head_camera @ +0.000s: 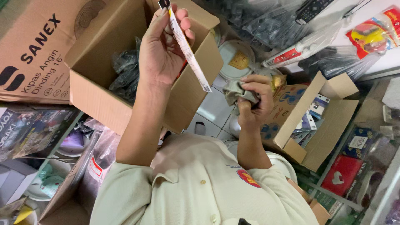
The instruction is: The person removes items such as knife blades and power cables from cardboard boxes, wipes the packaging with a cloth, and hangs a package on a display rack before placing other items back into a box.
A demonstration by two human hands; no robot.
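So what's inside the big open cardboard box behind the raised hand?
Dark plastic-wrapped bundles show along the left side of the cardboard box. The left hand, holding a long white packet, and its forearm cover the rest of the inside, so nothing more can be seen.

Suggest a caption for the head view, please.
Left hand holds a narrow white packet over an open cardboard box; right hand grips a grey cloth.
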